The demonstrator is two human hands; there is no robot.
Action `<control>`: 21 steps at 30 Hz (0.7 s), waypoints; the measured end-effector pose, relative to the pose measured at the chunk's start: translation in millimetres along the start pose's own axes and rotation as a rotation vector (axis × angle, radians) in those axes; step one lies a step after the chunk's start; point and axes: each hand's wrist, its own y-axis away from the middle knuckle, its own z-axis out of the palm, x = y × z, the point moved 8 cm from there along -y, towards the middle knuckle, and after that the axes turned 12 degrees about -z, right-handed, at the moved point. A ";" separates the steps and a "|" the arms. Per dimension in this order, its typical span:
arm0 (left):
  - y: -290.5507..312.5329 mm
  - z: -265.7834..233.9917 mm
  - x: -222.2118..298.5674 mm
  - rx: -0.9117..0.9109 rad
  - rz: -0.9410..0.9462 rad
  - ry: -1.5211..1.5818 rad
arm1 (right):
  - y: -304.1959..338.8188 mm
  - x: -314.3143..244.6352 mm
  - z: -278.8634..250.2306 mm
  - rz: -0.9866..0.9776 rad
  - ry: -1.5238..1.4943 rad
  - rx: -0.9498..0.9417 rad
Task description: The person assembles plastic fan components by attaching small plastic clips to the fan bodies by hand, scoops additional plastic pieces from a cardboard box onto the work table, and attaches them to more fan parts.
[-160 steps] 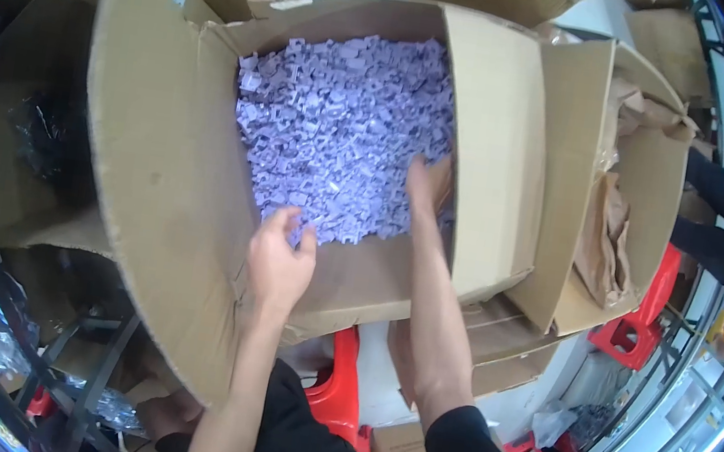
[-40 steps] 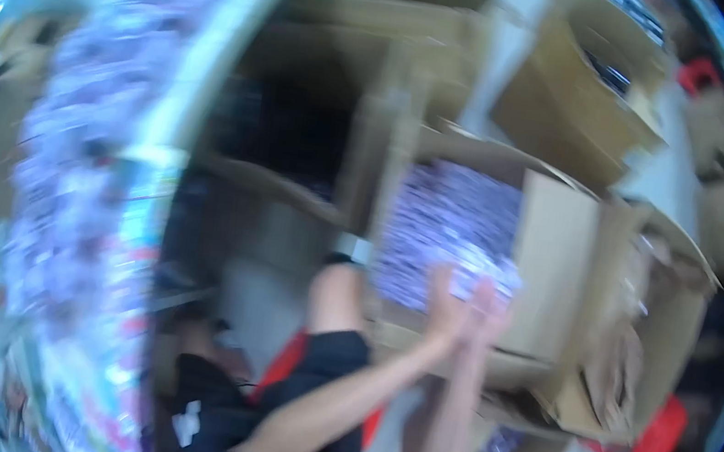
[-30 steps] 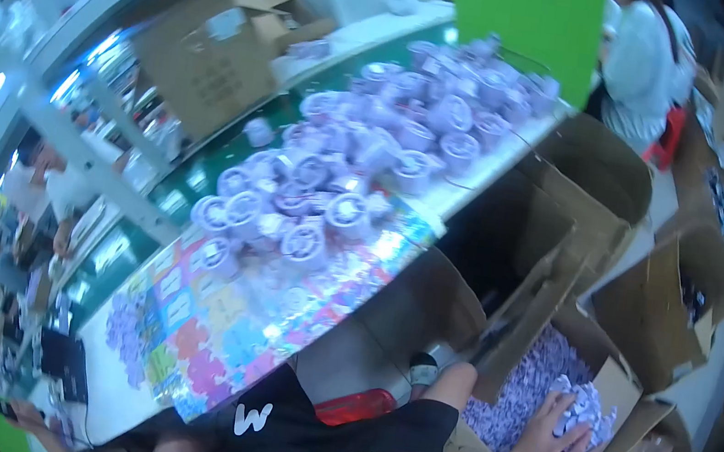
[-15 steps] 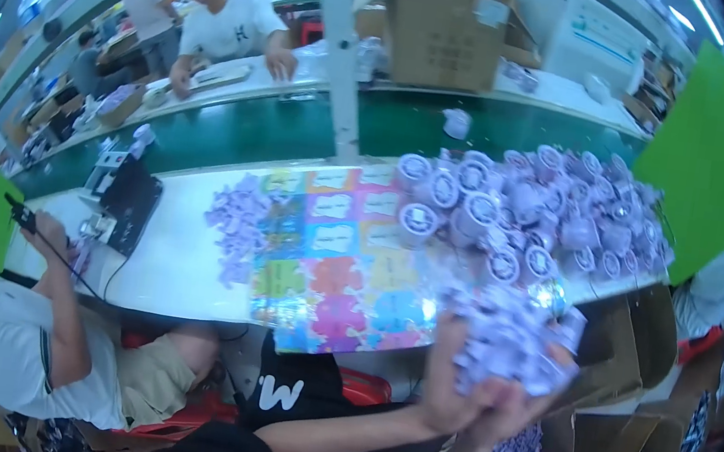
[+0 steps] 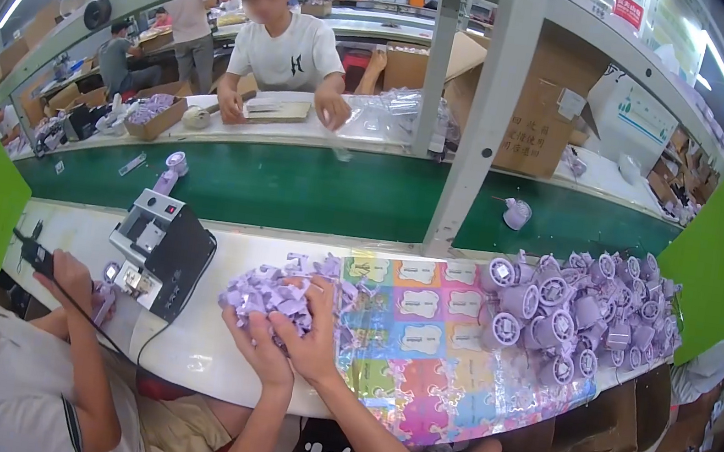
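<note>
Cupped together over the white table (image 5: 196, 355), my left hand (image 5: 263, 351) and my right hand (image 5: 316, 335) hold a heap of small lilac plastic parts (image 5: 264, 294). The fingers of my right hand curve over the right side of the heap, while my left palm supports it from the near side. More of the same parts lie just behind and right of the hands, on the edge of a colourful patterned sheet (image 5: 423, 383). Where the held heap ends and the table pile begins, I cannot tell.
Many round lilac housings (image 5: 553, 313) are piled on the right. Left of my hands stands a black machine (image 5: 169, 245) with a cable; a seated co-worker (image 5: 55, 368) works beside it. Behind run a green conveyor belt (image 5: 320, 192) and a metal post (image 5: 477, 131). Open cartons (image 5: 601, 435) stand lower right.
My cupped hands have swung left from above the lower-right cartons to the small pile on the table, carrying the lilac parts. The view has turned too.
</note>
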 end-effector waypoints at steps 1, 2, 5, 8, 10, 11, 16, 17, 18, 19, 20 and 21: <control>-12.0 -9.3 -6.9 0.007 0.010 -0.003 | 1.4 7.9 12.1 0.004 0.011 -0.016; -19.2 -13.7 -13.4 0.005 0.002 -0.001 | 1.4 15.8 17.9 0.037 0.000 -0.015; -31.0 -18.3 -31.2 0.059 -0.052 0.032 | 3.5 24.6 21.6 0.060 0.101 -0.041; -34.5 -18.9 -32.4 0.072 -0.083 0.023 | 2.3 25.3 22.0 0.091 0.127 -0.054; -35.2 -20.5 -35.1 0.084 -0.121 0.011 | 0.9 21.9 19.4 0.110 0.223 -0.067; -36.0 -22.0 -36.9 0.096 -0.149 0.002 | 0.1 21.5 18.8 0.111 0.225 -0.062; -31.7 -19.3 -33.1 0.086 -0.089 -0.005 | -0.1 13.4 16.5 0.049 0.339 -0.077; -30.5 -17.9 -31.4 0.087 -0.063 -0.038 | 0.2 11.9 14.2 0.033 0.375 -0.071; -29.5 -16.8 -30.1 0.087 -0.037 -0.070 | -0.3 10.7 12.4 0.032 0.373 -0.068; -30.5 -17.8 -34.3 0.085 -0.035 -0.071 | -2.5 7.7 10.0 0.011 0.407 -0.066; -32.9 -21.7 -38.6 0.107 -0.015 -0.098 | -3.7 4.2 8.7 -0.008 0.440 -0.063; -34.5 -25.6 -40.7 0.128 0.005 -0.125 | -3.1 4.2 7.9 -0.008 0.439 -0.058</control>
